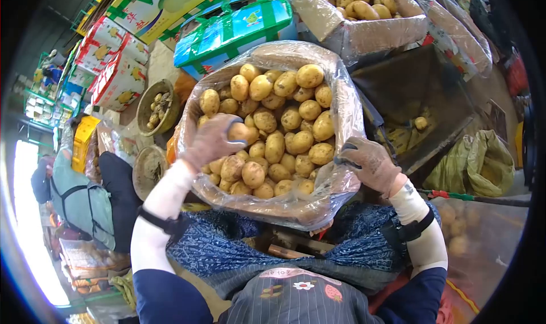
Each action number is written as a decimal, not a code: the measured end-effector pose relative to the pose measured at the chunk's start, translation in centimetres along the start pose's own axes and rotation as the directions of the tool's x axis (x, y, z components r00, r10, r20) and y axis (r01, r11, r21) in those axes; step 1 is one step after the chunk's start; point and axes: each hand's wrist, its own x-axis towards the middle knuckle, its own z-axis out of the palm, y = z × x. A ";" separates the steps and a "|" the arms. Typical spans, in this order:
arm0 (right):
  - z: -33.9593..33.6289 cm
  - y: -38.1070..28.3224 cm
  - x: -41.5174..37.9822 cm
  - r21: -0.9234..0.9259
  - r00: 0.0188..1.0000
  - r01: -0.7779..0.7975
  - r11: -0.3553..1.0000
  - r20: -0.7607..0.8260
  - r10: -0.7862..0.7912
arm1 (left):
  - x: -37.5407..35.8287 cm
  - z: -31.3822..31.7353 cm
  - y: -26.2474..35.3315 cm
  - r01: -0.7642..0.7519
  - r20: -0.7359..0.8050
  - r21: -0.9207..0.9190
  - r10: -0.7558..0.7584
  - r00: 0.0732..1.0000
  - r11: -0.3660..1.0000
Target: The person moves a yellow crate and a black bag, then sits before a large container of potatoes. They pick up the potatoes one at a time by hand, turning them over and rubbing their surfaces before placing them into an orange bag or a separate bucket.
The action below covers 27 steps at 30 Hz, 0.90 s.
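A plastic-lined cardboard box (335, 201) full of potatoes (274, 147) stands right in front of me. My left hand (211, 143), in a brownish work glove, reaches over its left side with fingers and thumb around a potato (239, 132). On the opposite side, my gloved right hand (369, 163) is at the right rim, touching or just above the plastic liner. Its dirty fingertips are bent but apart, and I see nothing held in them.
Behind stands another box of potatoes (364, 31), beside a taped blue-green carton (233, 31). At left are two round baskets (156, 108) and a seated person (85, 193). A dark bin (415, 91) holding one potato and a green sack (475, 164) are at right.
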 end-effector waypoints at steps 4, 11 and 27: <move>-0.6 0.3 -0.1 -0.148 0.980 -0.062 0.987 0.178 0.088 | -8.7 -8.4 -4.3 0.215 0.037 -0.392 -0.218 0.975 0.894; -1.6 1.2 -0.7 -0.274 0.891 -0.194 0.942 0.353 0.286 | -27.2 -2.8 -16.5 0.597 0.312 -0.022 -0.562 0.766 0.802; -0.3 -2.4 1.9 -0.038 0.967 0.020 0.999 -0.252 -0.029 | -7.0 2.1 1.9 -0.112 0.227 0.359 0.030 0.973 0.926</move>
